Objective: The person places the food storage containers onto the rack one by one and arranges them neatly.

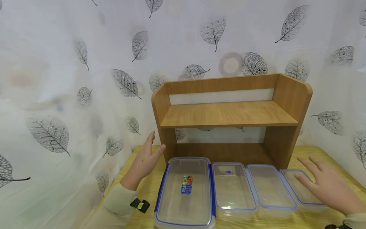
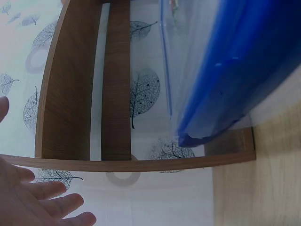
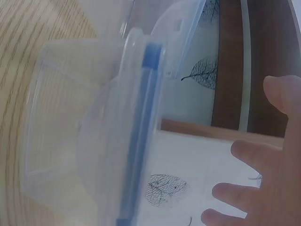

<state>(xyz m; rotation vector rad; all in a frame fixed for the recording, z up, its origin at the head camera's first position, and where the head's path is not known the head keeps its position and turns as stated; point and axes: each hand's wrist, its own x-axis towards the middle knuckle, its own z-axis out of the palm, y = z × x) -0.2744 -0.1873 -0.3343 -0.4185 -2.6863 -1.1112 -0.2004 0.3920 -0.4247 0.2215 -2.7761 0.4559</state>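
Observation:
My left hand (image 1: 145, 163) hovers with its fingers extended, left of the largest clear food container (image 1: 197, 203), which has blue side clips and a vegetable-print label. In the left wrist view, the fingers (image 2: 47, 190) hold nothing, and a blue clip (image 2: 235, 80) looms close. Three smaller clear containers stand in a row to the right: one with a blue dot on its lid (image 1: 233, 187), a narrower one (image 1: 271, 187), and the smallest (image 1: 304, 190). Above the smallest, my right hand (image 1: 328, 183) is spread and grips nothing. The right wrist view shows a container's blue rim (image 3: 138, 136) near that hand (image 3: 263, 179).
A two-level wooden shelf (image 1: 228, 115) stands behind the containers on the wood-grain table (image 1: 143, 183). Behind it hangs a pale curtain or sheet (image 1: 183, 38) printed with dark leaves, which also runs along the left side.

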